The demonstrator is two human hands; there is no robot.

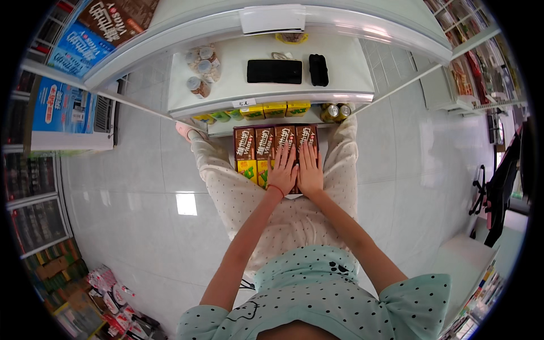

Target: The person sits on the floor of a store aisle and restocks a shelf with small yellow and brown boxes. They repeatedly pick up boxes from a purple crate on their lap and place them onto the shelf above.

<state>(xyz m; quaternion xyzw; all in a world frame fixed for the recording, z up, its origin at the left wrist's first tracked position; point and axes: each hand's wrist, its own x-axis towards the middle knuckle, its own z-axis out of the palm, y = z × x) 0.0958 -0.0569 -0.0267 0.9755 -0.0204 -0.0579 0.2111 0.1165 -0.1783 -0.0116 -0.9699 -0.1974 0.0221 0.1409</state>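
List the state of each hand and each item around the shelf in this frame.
left hand: flat, palm down on the drink cartons
right hand: flat, palm down on the drink cartons
drink cartons: packed in rows, lying on the lap
black phone: lying flat on the shelf top
cans: upright on the shelf

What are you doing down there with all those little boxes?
A person crouches in front of an open shop fridge. Both hands lie flat on a pack of drink cartons resting on their lap, brown ones at the far end and yellow ones nearer. The left hand and right hand sit side by side on top, pressing rather than gripping. On the shelf above stand bottles, with yellow cartons and cans on the shelf below.
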